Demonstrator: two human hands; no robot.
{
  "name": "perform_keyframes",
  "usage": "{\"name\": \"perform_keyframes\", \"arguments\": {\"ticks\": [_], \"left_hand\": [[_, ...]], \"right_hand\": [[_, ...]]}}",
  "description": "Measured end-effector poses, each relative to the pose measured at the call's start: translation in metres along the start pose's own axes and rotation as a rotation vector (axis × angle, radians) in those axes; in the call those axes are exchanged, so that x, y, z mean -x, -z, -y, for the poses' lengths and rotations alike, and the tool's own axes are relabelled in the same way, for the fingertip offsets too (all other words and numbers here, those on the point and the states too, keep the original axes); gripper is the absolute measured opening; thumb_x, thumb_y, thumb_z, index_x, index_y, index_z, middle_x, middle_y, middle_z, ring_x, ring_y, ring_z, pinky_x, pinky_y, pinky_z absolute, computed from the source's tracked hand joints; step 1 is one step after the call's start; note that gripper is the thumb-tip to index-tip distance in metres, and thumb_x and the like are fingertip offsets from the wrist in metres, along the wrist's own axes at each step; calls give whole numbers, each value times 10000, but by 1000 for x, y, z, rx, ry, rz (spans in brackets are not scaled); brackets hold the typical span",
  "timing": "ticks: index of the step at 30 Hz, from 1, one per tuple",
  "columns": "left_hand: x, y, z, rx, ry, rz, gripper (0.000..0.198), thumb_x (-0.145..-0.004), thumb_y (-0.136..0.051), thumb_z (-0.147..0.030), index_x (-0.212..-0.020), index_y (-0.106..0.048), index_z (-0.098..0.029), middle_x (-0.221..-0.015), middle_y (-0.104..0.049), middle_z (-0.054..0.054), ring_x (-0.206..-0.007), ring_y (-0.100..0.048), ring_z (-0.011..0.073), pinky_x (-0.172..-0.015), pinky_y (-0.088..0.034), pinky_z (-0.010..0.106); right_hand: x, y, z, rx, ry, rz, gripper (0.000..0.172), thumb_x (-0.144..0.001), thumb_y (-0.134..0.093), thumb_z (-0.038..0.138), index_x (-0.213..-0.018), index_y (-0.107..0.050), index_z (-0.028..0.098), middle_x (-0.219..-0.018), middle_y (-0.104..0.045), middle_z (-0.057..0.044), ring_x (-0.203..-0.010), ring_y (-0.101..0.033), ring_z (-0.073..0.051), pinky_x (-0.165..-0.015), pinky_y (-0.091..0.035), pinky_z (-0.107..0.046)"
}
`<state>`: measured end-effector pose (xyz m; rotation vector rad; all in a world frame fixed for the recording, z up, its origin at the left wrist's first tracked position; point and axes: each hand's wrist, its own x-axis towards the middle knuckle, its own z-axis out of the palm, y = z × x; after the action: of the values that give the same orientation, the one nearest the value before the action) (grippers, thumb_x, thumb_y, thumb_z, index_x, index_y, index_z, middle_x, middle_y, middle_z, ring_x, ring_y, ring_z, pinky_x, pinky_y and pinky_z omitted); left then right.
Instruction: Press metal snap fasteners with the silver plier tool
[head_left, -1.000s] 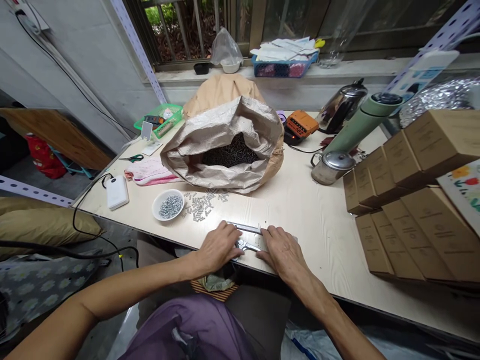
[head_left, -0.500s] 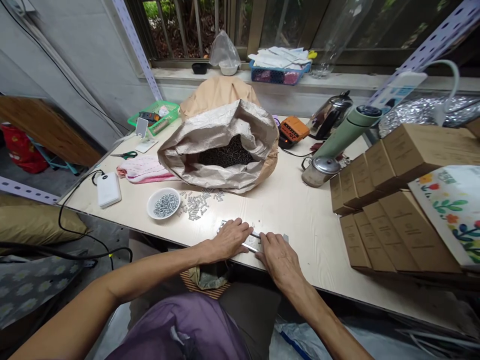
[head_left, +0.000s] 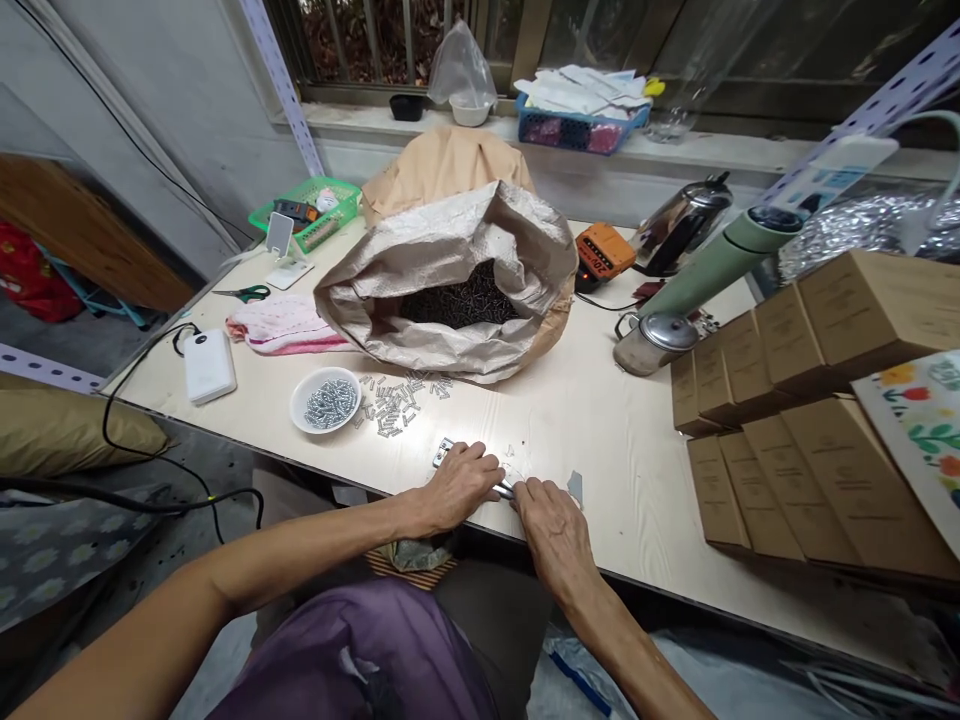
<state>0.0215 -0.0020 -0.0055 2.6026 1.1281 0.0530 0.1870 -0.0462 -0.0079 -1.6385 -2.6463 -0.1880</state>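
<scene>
At the table's front edge, my left hand (head_left: pixel 466 484) and my right hand (head_left: pixel 553 522) are close together, fingers closed on a narrow, shiny metal piece (head_left: pixel 505 489). Only a short stretch of it shows between them; my fingers cover the rest, so its exact kind is unclear. Just beyond my left hand lies a small metal-and-white part (head_left: pixel 443 452), partly hidden by the hand. A flat grey scrap (head_left: pixel 575 487) is on the table to the right of my right hand.
Left of my hands are a white bowl (head_left: pixel 297 410) of small metal pieces and a loose pile of metal pins (head_left: pixel 391 405). Behind stands an open sack (head_left: pixel 442 240) of dark screw-like pieces. Cardboard boxes (head_left: pixel 795 470) and a metal cup (head_left: pixel 655 345) stand on the right.
The metal piece between my hands shows narrower now, as if turned on edge. The grey scrap by my right hand is more exposed. The whole view has shifted slightly.
</scene>
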Motion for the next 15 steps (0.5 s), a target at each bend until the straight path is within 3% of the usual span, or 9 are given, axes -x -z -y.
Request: {"name": "perform_keyframes", "arguments": {"ticks": [5,8,10,12,15], "left_hand": [[-1,-3,-1,5,-3,0,112,-862,-560,-276,-875,-564,-165,-876,-599,53,-936,-511,214,-770,-385,326],[-1,-5,1,29,10,-45,271,-828,-605,-301,-1047,-528,-160,-1036,-598,88,-996,-530,233,-835,-414,359],[3,-3,5,66,21,-104,511,-779,-658,-351,-1203,-444,-163,-1230,-527,138,-1127,-491,271,-915,-402,408],[11,2,11,124,31,-186,649,-762,-666,-396,-1298,-368,-182,-1373,-409,166,-1274,-371,304,-983,-363,456],[31,17,23,251,80,-365,571,-838,-571,-395,-1334,-364,-203,-1414,-371,155,-1329,-305,276,-1026,-338,458]], "right_hand": [[2,-3,-2,-12,5,1,197,-865,-384,124,-777,-543,201,-689,-549,-36,-698,-495,-168,-642,-363,-296],[3,-9,-6,4,-24,-46,227,-872,-364,168,-992,-555,180,-879,-609,-92,-834,-538,-200,-695,-407,-322],[4,-10,-7,-2,-34,-114,327,-884,-344,235,-1175,-482,176,-1120,-570,-143,-1023,-516,-239,-774,-425,-373],[3,-9,-6,-28,-6,-156,371,-890,-349,312,-1225,-448,187,-1246,-500,-152,-1143,-452,-265,-838,-414,-413],[-1,-3,2,-64,48,-137,311,-877,-410,330,-1139,-508,194,-1135,-555,-125,-1046,-486,-247,-820,-405,-379]]}}
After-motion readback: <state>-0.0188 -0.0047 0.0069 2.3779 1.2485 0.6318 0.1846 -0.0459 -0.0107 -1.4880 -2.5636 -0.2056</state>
